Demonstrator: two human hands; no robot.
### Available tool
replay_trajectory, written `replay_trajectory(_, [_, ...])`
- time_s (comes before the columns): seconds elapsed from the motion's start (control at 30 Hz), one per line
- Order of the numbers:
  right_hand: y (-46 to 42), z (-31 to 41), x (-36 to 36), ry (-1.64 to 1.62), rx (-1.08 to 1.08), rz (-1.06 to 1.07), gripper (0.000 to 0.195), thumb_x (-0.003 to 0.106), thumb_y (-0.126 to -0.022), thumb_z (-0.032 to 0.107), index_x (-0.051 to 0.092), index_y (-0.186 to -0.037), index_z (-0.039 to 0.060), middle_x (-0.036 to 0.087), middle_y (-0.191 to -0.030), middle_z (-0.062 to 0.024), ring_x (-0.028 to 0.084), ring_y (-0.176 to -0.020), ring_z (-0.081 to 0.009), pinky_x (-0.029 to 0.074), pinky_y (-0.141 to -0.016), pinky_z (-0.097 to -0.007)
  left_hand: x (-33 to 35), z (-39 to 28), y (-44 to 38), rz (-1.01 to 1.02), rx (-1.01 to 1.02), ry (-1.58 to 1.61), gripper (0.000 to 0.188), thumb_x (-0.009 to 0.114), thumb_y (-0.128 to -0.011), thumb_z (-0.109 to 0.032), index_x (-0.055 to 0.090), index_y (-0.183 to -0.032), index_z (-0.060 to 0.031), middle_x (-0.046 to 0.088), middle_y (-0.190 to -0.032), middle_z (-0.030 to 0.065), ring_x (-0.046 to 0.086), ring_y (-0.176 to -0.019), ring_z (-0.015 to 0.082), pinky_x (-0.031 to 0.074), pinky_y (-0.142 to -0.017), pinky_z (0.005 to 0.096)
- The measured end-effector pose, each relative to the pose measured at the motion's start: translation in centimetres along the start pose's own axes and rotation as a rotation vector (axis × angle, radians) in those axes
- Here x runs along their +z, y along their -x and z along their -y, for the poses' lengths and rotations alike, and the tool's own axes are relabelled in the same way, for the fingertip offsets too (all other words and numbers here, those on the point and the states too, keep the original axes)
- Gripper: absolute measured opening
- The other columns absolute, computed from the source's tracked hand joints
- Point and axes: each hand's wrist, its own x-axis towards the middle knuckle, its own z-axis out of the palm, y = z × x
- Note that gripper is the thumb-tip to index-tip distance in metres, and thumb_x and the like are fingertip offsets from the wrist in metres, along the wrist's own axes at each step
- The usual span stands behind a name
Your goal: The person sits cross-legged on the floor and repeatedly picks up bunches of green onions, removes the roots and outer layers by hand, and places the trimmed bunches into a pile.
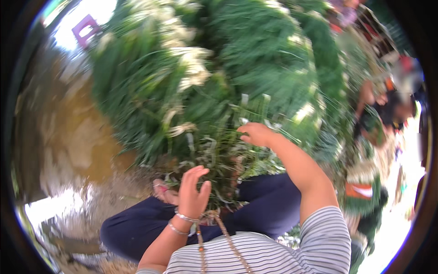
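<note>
Long green leafy stalks with pale ends, like green onions or garlic chives, lie in large heaps [263,58] before me. My right hand [256,133] reaches over the near edge of the heap, its fingers curled at some thin green stalks; blur hides whether it grips them. Above my lap my left hand [195,191] is raised with thumb and fingers apart, holding nothing, two bracelets on its wrist. Loose leaves and pale scraps [219,164] lie between the hands and my bent knees.
Wet, muddy ground [78,130] stretches along the left. A pink plastic stool [85,30] stands at the upper left. Other people are at the right, one with a visible hand [381,99]. Near them is a green bundle with an orange band [359,191].
</note>
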Motion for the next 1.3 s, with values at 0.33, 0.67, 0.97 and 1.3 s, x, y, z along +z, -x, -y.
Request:
replay_trajectory(0.33, [-23.6, 15.4, 3.6, -0.003, 0.093, -0.169, 0.028, 0.048, -0.091, 0.010, 0.054, -0.117, 0.0029, 0.047, -0.126, -0.0161, 0.046, -0.115, -0.0343, 0.049, -0.086, -0.0436, 0.6, 4.0, 0.4, -0.153, -0.283, 0.453, 0.027, 0.058, -0.083, 0.000, 0.058, -0.110, -0.0022, 0.055, -0.114, 0.0138, 0.056, -0.102, 0.0233, 0.047, -0.088, 0.0319])
replay_trajectory(0.67, [-17.7, 13.9, 10.3, -0.343, 0.066, -0.323, 0.027, 0.061, -0.084, 0.013, 0.054, -0.108, 0.0030, 0.058, -0.092, -0.0173, 0.059, -0.091, -0.0338, 0.053, -0.074, -0.0421, 0.2, 3.9, -0.2, -0.095, -0.416, 0.455, 0.025, 0.056, -0.084, -0.002, 0.059, -0.109, -0.0029, 0.056, -0.110, 0.0117, 0.058, -0.099, 0.0215, 0.048, -0.089, 0.0314])
replay_trajectory(0.97, [-18.3, 13.5, 12.7, -0.609, 0.130, -0.073, 0.024, 0.063, -0.087, 0.021, 0.056, -0.096, -0.0003, 0.061, -0.083, -0.0098, 0.061, -0.075, -0.0203, 0.051, -0.067, -0.0347, 2.4, 7.2, 1.2, -0.231, -0.593, 0.595, 0.024, 0.055, -0.088, -0.008, 0.056, -0.111, -0.0008, 0.057, -0.107, 0.0076, 0.058, -0.095, 0.0152, 0.047, -0.085, 0.0280])
replay_trajectory(1.3, [-1.1, 22.7, 4.9, -1.004, -0.258, 0.109, 0.018, 0.064, -0.088, 0.017, 0.052, -0.089, 0.0027, 0.056, -0.077, -0.0016, 0.051, -0.072, -0.0083, 0.045, -0.065, -0.0249, 0.4, 6.3, 0.9, -0.479, -0.763, 1.580, 0.065, 0.042, -0.088, -0.064, 0.050, -0.122, -0.0090, 0.057, -0.120, 0.0046, 0.053, -0.111, 0.0184, 0.042, -0.096, 0.0374])
